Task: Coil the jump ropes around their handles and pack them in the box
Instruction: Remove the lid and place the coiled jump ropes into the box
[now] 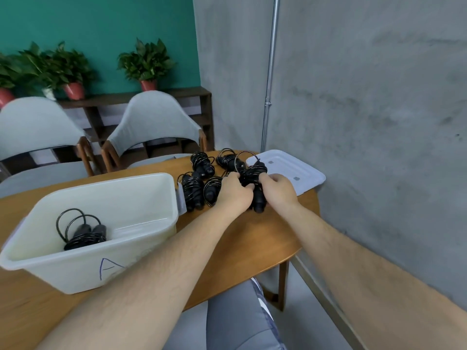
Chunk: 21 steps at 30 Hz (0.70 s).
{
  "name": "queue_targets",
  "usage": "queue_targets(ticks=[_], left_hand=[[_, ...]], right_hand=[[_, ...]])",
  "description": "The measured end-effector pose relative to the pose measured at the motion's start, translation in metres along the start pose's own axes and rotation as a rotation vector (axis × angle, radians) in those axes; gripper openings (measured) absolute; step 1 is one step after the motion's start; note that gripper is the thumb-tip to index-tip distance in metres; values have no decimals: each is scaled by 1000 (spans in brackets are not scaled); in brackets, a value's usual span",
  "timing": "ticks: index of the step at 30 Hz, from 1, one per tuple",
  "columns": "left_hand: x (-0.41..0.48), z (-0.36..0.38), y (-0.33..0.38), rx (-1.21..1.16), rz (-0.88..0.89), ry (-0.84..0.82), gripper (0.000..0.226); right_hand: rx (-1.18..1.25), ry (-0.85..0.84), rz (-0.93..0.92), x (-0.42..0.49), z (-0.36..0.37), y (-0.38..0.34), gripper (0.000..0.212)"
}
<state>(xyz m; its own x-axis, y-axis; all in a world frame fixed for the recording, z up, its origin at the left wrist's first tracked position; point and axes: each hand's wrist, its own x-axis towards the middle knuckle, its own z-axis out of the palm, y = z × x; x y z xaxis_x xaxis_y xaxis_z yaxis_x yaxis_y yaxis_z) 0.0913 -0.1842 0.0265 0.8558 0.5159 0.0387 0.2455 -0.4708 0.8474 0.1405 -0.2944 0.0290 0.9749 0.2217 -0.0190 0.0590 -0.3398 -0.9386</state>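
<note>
Both my hands hold one black jump rope [255,176] above the wooden table [252,238]. My left hand [233,190] pinches its coiled cord from the left. My right hand [278,189] grips the handles from the right, and a loop of cord stands up behind them. A white plastic box [141,198] marked with a blue letter A stands at the left, holding one coiled rope [80,233]. Several more coiled black ropes [194,188] lie on the table between the box and my hands.
The box's white lid [298,173] lies at the table's far right corner, against a grey concrete wall [366,122]. Two grey chairs [156,122] stand behind the table. Potted plants [146,64] sit on a dark shelf at the back.
</note>
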Motion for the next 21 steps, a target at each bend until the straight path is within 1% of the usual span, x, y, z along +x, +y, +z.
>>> queue_targets(ticks=[1,2,4,8,9,11,13,14,16,18,19,21], left_hand=[[-1,-7,7,-12,10,4,50],[-3,-16,14,-28,28,16,41],[-7,-35,27,-68,58,40,8],[-20,-79,47,-97,137,81,22],[-23,-91,50,-106,135,94,22],[-30,-116,51,-109,119,124,10],[-35,-142,45,-100,96,157,41],[-40,-154,42,-110,76,173,52],[-48,-180,28,-159,46,199,64],[-58,-205,12,-158,19,228,68],[-63,-216,4,-151,8,228,65],[-72,-238,-13,-164,-21,238,53]], right_hand=[[10,2,-18,-1,-1,-7,25],[21,1,-34,-4,-2,-16,25],[43,-2,-49,-11,-2,-34,25],[55,-3,-126,-26,2,-77,22],[56,-15,-150,-30,6,-88,23],[67,-45,-188,-38,16,-105,25],[73,-90,-212,-48,30,-119,27],[77,-125,-216,-53,37,-125,27],[93,-208,-222,-63,55,-135,26],[97,-293,-217,-72,75,-143,26],[89,-333,-219,-75,86,-146,27],[70,-415,-215,-83,109,-152,27]])
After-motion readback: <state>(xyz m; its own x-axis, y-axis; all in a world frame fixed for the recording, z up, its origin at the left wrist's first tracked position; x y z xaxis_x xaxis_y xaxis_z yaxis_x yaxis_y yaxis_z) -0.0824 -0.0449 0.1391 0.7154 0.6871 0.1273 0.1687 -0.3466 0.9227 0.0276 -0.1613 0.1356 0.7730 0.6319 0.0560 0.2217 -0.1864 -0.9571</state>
